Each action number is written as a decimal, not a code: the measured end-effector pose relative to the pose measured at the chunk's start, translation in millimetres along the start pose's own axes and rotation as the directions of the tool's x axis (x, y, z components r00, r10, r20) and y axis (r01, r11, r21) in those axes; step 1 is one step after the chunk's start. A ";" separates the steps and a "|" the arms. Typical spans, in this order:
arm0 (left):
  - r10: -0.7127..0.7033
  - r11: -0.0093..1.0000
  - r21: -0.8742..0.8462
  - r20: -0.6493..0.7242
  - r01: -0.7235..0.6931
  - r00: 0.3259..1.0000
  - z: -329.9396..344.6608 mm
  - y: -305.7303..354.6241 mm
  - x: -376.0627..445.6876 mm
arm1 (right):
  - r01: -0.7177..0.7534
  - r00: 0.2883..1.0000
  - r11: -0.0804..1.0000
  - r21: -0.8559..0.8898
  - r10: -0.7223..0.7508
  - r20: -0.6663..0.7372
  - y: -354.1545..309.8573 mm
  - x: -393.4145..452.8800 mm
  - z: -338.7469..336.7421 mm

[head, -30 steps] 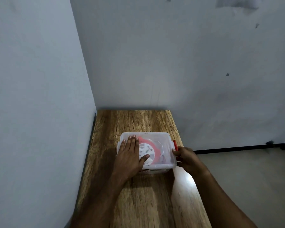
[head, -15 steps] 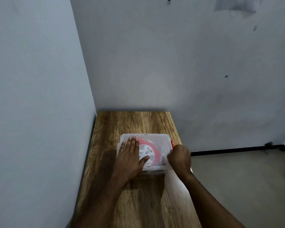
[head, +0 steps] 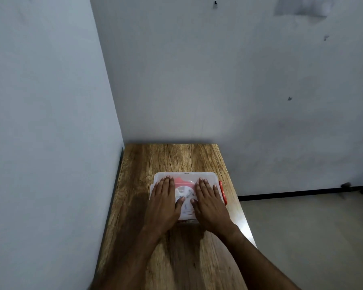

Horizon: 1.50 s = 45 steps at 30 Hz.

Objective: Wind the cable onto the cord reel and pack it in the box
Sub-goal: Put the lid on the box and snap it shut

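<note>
Both the left hand (head: 162, 203) and right hand (head: 211, 203) lie flat, fingers extended together, on the clear plastic box lid (head: 187, 176), the red-and-white cord reel (head: 184, 190) beneath them; press evenly so both red side latches (head: 223, 192) seat.

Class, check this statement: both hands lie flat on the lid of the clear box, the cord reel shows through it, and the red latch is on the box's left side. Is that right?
One detail is wrong. In the head view, the red latch sits on the right side of the box, beside the right hand. The left hand and cord reel are as described.
</note>
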<state>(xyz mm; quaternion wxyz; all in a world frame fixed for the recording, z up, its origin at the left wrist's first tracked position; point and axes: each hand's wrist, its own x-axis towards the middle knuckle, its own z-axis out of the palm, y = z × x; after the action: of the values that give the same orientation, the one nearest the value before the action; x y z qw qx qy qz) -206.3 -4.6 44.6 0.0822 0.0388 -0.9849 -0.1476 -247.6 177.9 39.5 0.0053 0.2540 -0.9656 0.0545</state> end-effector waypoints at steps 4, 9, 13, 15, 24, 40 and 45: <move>-0.254 0.942 -0.243 -0.064 0.232 0.965 -6.8 4.5 0.7 | -0.006 1.000 1.000 0.021 0.006 0.014 1.6 0.2 0.7; -0.599 0.328 -0.772 0.276 0.544 0.752 14.1 -32.9 6.4 | 0.003 1.000 0.999 0.054 -0.003 -0.008 -0.6 -0.3 -1.4; -0.398 -0.197 -0.776 0.622 0.599 0.674 -19.2 -29.1 -3.7 | -0.005 1.000 0.997 0.074 0.006 -0.019 0.5 0.7 2.2; -0.334 -0.247 -0.746 0.665 0.618 0.668 -24.1 -28.7 -3.0 | -0.004 1.000 0.997 0.078 0.006 -0.022 -0.2 1.0 2.2; -0.588 0.028 -0.854 0.406 0.519 0.700 -30.4 -23.5 -1.6 | 0.009 0.998 0.999 0.047 -0.006 -0.057 0.5 0.2 5.3; -0.512 0.706 -0.594 -0.052 0.385 0.858 -31.9 -0.3 -7.0 | 0.011 0.996 1.000 0.006 -0.011 -0.090 0.1 -0.9 7.3; -0.514 0.681 -0.633 -0.055 0.368 0.856 -25.9 -11.6 -7.8 | 0.016 0.996 0.999 0.034 -0.013 -0.088 -0.7 -2.6 4.2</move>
<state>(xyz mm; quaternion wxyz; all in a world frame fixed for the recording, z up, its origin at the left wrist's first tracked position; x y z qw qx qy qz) -193.6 -22.3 64.4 0.1645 0.2651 -0.8302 -0.4620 -244.8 178.1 35.2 0.0437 0.2586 -0.9615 0.0824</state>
